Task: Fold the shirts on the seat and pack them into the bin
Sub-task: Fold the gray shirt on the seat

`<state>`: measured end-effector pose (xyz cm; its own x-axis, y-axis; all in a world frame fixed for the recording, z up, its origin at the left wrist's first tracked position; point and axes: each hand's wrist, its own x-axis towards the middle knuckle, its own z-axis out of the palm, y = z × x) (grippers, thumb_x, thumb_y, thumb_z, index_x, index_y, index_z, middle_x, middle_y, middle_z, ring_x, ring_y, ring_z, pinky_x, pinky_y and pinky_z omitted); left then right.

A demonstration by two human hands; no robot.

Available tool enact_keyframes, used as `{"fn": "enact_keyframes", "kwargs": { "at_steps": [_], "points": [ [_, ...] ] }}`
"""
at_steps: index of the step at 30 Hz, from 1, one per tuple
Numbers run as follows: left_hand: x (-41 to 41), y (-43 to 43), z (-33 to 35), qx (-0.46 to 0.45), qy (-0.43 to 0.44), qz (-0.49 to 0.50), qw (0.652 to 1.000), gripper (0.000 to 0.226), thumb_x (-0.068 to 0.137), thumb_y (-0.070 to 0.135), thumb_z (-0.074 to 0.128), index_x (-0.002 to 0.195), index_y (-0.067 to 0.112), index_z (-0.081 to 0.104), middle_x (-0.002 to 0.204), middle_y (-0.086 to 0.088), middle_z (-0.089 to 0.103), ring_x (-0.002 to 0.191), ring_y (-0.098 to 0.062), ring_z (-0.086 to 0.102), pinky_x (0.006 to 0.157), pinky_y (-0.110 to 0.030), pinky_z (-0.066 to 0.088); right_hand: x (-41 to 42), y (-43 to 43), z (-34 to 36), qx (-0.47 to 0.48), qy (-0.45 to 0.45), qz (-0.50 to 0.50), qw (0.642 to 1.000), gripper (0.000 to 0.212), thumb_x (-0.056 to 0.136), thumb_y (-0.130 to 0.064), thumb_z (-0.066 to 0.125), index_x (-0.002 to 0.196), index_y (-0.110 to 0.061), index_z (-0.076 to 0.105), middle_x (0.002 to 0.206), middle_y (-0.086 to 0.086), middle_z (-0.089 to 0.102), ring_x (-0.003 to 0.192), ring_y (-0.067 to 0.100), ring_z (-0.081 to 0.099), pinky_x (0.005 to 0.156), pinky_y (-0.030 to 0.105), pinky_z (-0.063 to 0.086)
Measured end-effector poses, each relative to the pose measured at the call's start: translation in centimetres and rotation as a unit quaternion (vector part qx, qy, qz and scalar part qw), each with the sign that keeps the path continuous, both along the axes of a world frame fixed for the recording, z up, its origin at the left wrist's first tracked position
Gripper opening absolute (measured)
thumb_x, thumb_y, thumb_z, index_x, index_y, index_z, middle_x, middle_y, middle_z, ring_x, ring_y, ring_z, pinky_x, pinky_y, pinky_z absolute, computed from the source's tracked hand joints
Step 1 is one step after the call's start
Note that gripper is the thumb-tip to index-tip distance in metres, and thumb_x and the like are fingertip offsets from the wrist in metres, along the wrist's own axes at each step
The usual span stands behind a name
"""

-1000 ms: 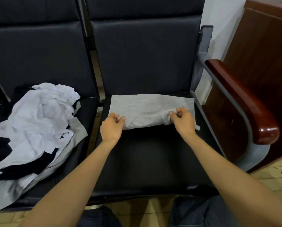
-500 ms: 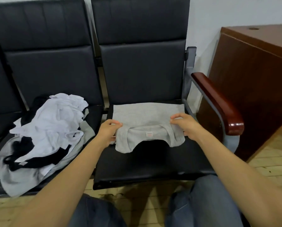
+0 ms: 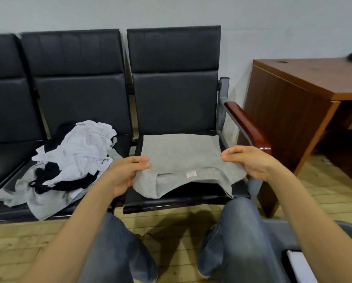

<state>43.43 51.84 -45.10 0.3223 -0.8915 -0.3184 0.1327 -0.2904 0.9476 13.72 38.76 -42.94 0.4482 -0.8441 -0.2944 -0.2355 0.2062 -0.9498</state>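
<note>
A gray shirt (image 3: 181, 156) lies on the black seat (image 3: 183, 201) of the chair at the right end of the row. The shirt looks soft and a bit fuzzy, and it is folded into a wide, flat shape. Its far part rests flat on the seat. Its near part is held up a little, and the neck hole sags in a curve there. A small pink and white tag (image 3: 191, 174) sits just inside the neck. The left hand (image 3: 126, 174) grips the left side of the shirt, thumb on top and fingers under the cloth. The right hand (image 3: 250, 162) grips the right side the same way. The seat is smooth, shiny and padded. On the next seat to the left is a messy pile of shirts (image 3: 79, 156), white, black and gray, all crumpled. A shiny red-brown wooden armrest (image 3: 246, 125) curves down just beside the right hand. A brown wooden desk (image 3: 293, 94) with a flat top stands near the wall. The floor (image 3: 171, 225) is made of pale wood strips. Two knees in blue jeans (image 3: 238, 237) show at the bottom. A gray rounded container (image 3: 277, 231) is low on the right, mostly hidden by the arm.
</note>
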Motion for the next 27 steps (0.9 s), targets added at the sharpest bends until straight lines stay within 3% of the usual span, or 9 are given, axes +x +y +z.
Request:
{"fn": "enact_keyframes", "kwargs": {
  "at_steps": [3, 7, 10, 12, 16, 19, 22, 27],
  "points": [
    [-0.1, 2.4, -1.1, 0.023, -0.012, -0.003, 1.000, 0.024, 0.083, 0.004, 0.068, 0.106, 0.010, 0.062, 0.099, -0.006, 0.065, 0.088, -0.016, 0.061, 0.070, -0.026, 0.048, -1.1, 2.1, -0.9, -0.032, 0.068, 0.010, 0.997, 0.017, 0.079, -0.004, 0.072, 0.095, -0.007, 0.068, 0.097, 0.003, 0.066, 0.095, 0.016, 0.060, 0.076, 0.023, 0.046],
    [-0.3, 3.8, -2.5, 0.058, -0.057, 0.012, 0.997, 0.026, 0.080, -0.003, 0.069, 0.101, 0.009, 0.059, 0.088, -0.006, 0.060, 0.077, -0.015, 0.060, 0.056, -0.021, 0.052, -1.0, 3.6, -2.0, -0.018, 0.055, 0.000, 0.998, 0.014, 0.078, 0.001, 0.071, 0.089, -0.007, 0.066, 0.088, 0.007, 0.065, 0.083, 0.017, 0.060, 0.076, 0.025, 0.048],
    [-0.1, 3.9, -3.2, 0.061, -0.060, 0.025, 0.996, 0.023, 0.079, -0.006, 0.069, 0.096, 0.009, 0.060, 0.086, -0.007, 0.057, 0.083, -0.021, 0.059, 0.077, -0.032, 0.052, -0.2, 3.8, -2.9, -0.008, 0.029, -0.019, 0.999, 0.010, 0.078, 0.001, 0.071, 0.083, -0.007, 0.067, 0.085, 0.008, 0.066, 0.087, 0.021, 0.061, 0.088, 0.035, 0.050],
    [0.4, 3.3, -3.1, 0.040, -0.031, 0.039, 0.998, 0.022, 0.081, -0.005, 0.067, 0.097, 0.009, 0.060, 0.092, -0.010, 0.060, 0.091, -0.024, 0.059, 0.088, -0.038, 0.049, 0.5, 3.4, -3.1, 0.003, -0.016, -0.041, 0.999, 0.007, 0.081, 0.001, 0.068, 0.086, -0.005, 0.067, 0.088, 0.008, 0.067, 0.089, 0.021, 0.062, 0.091, 0.034, 0.050],
    [1.3, 0.7, -1.3, -0.037, 0.057, 0.069, 0.995, 0.026, 0.091, -0.004, 0.054, 0.113, 0.008, 0.053, 0.099, -0.008, 0.062, 0.092, -0.020, 0.061, 0.080, -0.033, 0.051, 1.9, 0.9, -2.3, 0.023, -0.129, -0.103, 0.986, 0.011, 0.091, 0.000, 0.056, 0.095, -0.003, 0.066, 0.097, 0.009, 0.066, 0.092, 0.016, 0.063, 0.087, 0.026, 0.051],
    [2.1, -2.5, 0.1, -0.082, 0.097, 0.061, 0.990, 0.026, 0.094, -0.003, 0.048, 0.112, 0.015, 0.055, 0.109, -0.002, 0.061, 0.103, -0.022, 0.060, 0.089, -0.041, 0.049, 3.2, -2.2, -1.8, 0.036, -0.173, -0.133, 0.975, 0.028, 0.091, 0.009, 0.041, 0.105, 0.000, 0.063, 0.113, 0.012, 0.062, 0.107, 0.020, 0.059, 0.097, 0.031, 0.047],
    [2.7, -6.5, 1.0, -0.132, 0.097, 0.054, 0.985, 0.037, 0.092, -0.009, 0.047, 0.110, 0.020, 0.058, 0.121, 0.004, 0.053, 0.107, -0.022, 0.061, 0.086, -0.039, 0.052, 5.0, -5.6, -1.6, 0.014, -0.152, -0.143, 0.978, 0.040, 0.085, 0.017, 0.046, 0.119, 0.001, 0.060, 0.117, 0.012, 0.061, 0.112, 0.023, 0.058, 0.098, 0.030, 0.046],
    [3.5, -12.1, 0.6, -0.145, 0.023, 0.014, 0.989, 0.051, 0.081, -0.015, 0.060, 0.111, 0.026, 0.062, 0.130, 0.002, 0.047, 0.117, -0.020, 0.054, 0.092, -0.042, 0.052, 7.7, -10.2, -1.7, -0.072, -0.059, -0.144, 0.985, 0.023, 0.077, 0.004, 0.072, 0.093, -0.012, 0.069, 0.103, 0.011, 0.068, 0.101, 0.021, 0.064, 0.095, 0.031, 0.049]
  ]
}}
